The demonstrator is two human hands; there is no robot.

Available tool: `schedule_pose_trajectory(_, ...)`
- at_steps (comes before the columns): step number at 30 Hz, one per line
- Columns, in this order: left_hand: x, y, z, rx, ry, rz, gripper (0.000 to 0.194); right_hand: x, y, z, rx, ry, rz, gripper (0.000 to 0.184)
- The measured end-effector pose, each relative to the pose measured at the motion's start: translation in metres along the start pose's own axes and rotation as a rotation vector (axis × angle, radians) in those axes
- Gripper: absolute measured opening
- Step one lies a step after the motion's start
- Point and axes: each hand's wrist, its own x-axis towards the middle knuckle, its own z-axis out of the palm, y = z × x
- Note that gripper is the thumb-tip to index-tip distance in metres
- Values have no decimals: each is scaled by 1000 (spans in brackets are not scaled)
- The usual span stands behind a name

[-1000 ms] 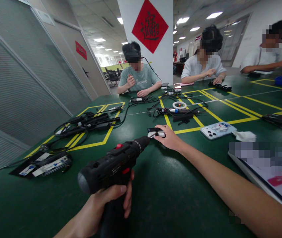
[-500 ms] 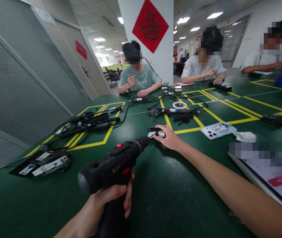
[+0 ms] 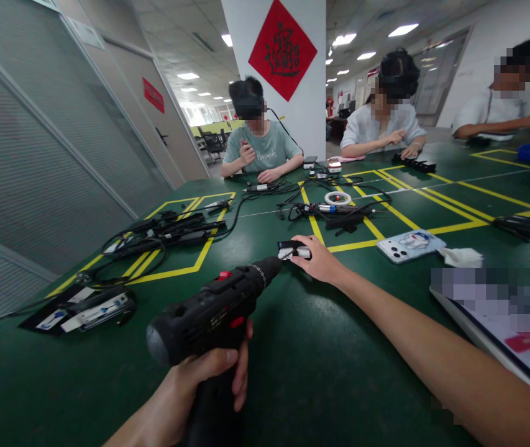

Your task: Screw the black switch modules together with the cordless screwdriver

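Note:
My left hand is wrapped round the grip of a black power drill with red buttons. The drill points forward and to the right. Its nose reaches the left end of a small silver-and-black part. A thin bit seems to touch that part, but the exact contact is too small to make out. With thumb and fingers, my right hand pinches the part against the green table. My right palm and fingers hide some of the part's right end.
Black cables and devices lie at the left, near a black packet. Beyond my right hand are a white tape roll and more cables. A phone, tissue and tablet lie rightward. Several people sit across the table.

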Motion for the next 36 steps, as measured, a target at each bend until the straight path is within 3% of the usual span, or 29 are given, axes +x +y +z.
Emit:
schedule_pose_trajectory(14,0,-1,-1,-5,7,5,38,0,-2,-1,1,-3,0,45)
schedule_pose_trajectory(36,1,0,-1,21,-29,20,25,0,-3,-1,-19,-1,2,44)
